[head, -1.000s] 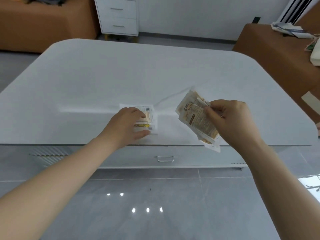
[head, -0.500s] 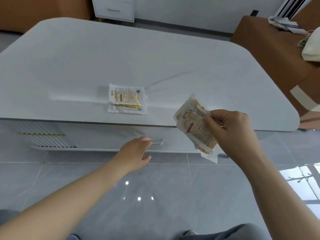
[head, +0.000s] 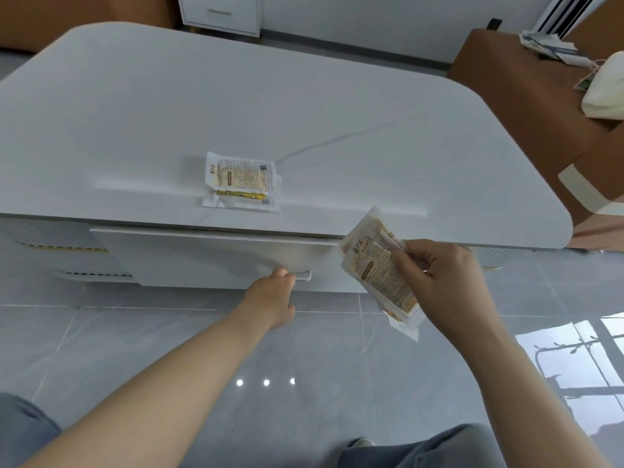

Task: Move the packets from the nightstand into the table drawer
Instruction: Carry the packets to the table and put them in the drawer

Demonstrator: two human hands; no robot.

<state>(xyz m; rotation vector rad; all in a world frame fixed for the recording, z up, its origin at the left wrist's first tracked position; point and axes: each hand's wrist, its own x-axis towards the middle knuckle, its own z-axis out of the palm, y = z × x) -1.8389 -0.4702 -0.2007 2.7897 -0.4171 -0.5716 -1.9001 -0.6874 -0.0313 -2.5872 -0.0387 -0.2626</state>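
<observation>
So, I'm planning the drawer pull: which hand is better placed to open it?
Left. The left hand grips the drawer handle, while the right hand is full, holding a bundle of packets.

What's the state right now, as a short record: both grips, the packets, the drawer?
left grip: hand grips the drawer handle
right grip: hand holds a stack of packets in the air, in front of the table edge
packets on table: lying flat near the front edge, no hand on them
drawer: front looks barely pulled out; inside not visible
packets in drawer: none seen
</observation>
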